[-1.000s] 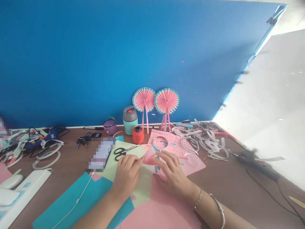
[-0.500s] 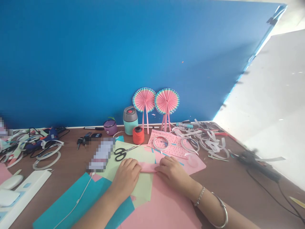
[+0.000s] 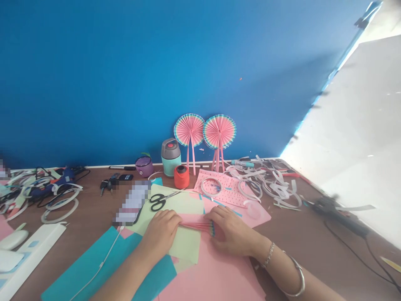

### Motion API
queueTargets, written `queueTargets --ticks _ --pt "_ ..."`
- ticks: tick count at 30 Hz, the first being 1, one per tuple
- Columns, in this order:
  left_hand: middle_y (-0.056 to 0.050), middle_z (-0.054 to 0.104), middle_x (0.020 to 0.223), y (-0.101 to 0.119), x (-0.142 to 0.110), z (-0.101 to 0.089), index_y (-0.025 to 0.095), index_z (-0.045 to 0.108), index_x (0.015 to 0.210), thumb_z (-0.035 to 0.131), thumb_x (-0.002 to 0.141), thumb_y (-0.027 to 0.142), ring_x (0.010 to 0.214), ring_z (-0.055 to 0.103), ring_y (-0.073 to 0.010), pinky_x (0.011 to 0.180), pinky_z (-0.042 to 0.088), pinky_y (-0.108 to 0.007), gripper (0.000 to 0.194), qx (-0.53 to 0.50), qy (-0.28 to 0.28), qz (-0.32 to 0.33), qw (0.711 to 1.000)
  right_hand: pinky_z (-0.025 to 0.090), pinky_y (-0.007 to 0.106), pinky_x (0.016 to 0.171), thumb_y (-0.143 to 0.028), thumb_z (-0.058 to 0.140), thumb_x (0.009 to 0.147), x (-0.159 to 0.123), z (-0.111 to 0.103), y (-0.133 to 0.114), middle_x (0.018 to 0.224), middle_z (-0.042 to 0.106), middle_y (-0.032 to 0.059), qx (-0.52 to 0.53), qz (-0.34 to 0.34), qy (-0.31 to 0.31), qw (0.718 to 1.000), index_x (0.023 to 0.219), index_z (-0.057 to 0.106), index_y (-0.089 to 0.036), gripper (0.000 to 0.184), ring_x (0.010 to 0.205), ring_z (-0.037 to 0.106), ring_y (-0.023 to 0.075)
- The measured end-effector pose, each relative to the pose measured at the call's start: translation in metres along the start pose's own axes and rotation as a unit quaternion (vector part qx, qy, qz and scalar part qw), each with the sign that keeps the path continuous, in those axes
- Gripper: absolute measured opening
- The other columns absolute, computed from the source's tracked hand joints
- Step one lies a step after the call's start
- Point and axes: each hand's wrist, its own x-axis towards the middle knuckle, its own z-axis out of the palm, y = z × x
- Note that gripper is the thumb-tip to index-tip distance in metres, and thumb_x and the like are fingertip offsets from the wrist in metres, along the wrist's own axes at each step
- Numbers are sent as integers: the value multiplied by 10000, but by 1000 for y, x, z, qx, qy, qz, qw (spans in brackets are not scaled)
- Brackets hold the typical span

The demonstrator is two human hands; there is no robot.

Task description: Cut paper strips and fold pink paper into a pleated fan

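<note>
A narrow stack of pleated pink paper point(image 3: 194, 222) lies level between my hands, its right end showing green and blue edging. My left hand point(image 3: 163, 232) is closed on the left end. The fingers of my right hand point(image 3: 227, 230) are curled round the right end, thumb below. Under the hands are a pale green sheet point(image 3: 184, 246) and a large pink sheet point(image 3: 213, 276). Black-handled scissors point(image 3: 158, 202) lie just beyond my left hand, blades pointing right. Two round pleated pink fans point(image 3: 189, 130) on paper-strip handles lean against the blue wall.
A teal sheet point(image 3: 94, 259) and a phone point(image 3: 134, 202) with a white cable lie left. Behind stand a red thread spool point(image 3: 181, 177), a teal jar point(image 3: 171, 161) and a purple pot point(image 3: 144, 166). Tape rings point(image 3: 211, 187), paper scraps point(image 3: 278, 184) and a glue gun point(image 3: 340, 215) lie right.
The pleated paper's folds have spread slightly, and its coloured right end now shows. My left hand has shifted a little left; my right hand has opened wider round the end.
</note>
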Motion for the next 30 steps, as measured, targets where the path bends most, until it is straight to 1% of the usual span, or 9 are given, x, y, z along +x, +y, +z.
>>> queueTargets --ticks 3,8,11,14,18,21,24,26,30 --pt "-26 638 878 0 0 0 214 637 886 391 897 90 865 570 -199 792 409 -354 276 -5 -3 -3 1000 416 379 805 -171 578 720 -1 -2 1 973 563 84 8 1 -10 1000 1087 565 -188 368 899 503 242" --pt "-25 638 885 0 1 -1 220 644 885 406 887 93 877 574 -196 799 412 -344 269 -17 -1 -11 1000 418 340 734 -69 505 719 2 2 2 873 581 58 14 14 7 1000 888 572 -183 215 810 516 206" --pt "-27 639 864 1 1 -4 210 640 840 428 884 127 865 578 -199 801 416 -345 232 -23 0 -32 999 417 323 708 -23 477 717 3 6 5 839 598 47 31 21 24 999 833 576 -184 222 780 523 190" --pt "-26 645 841 1 1 -8 206 643 799 455 875 165 860 583 -207 796 421 -351 207 -35 -10 -52 998 419 316 707 -17 483 738 3 8 10 830 619 40 58 18 35 998 816 596 -190 221 780 536 185" --pt "-23 667 868 -1 1 -13 224 674 826 447 870 182 891 593 -208 819 424 -346 235 -82 -27 -66 994 434 298 708 -32 493 772 3 10 15 821 643 34 116 25 47 992 819 638 -203 230 787 557 174" --pt "-26 680 894 -4 2 -13 228 672 848 427 868 202 922 601 -207 835 432 -335 247 -123 -17 -87 988 445 289 720 -44 485 794 4 12 16 833 657 33 152 49 58 985 823 658 -207 239 801 574 168" --pt "-21 687 914 -7 2 -12 230 644 840 439 841 218 929 608 -203 824 443 -319 206 -160 -3 -123 979 452 300 748 -51 475 794 4 12 16 884 669 38 163 79 55 982 882 658 -209 257 845 587 178" --pt "-12 686 901 -7 3 -11 233 621 816 449 820 223 905 615 -196 796 451 -305 173 -182 -5 -146 972 454 303 746 -51 464 785 4 12 17 903 670 42 164 95 46 981 898 646 -206 265 850 589 184" --pt "-10 666 850 -7 4 -11 231 589 744 444 794 227 848 617 -191 756 452 -295 153 -192 -5 -163 968 450 300 745 -38 446 762 5 13 18 888 668 37 162 99 43 981 837 624 -201 253 842 586 181"
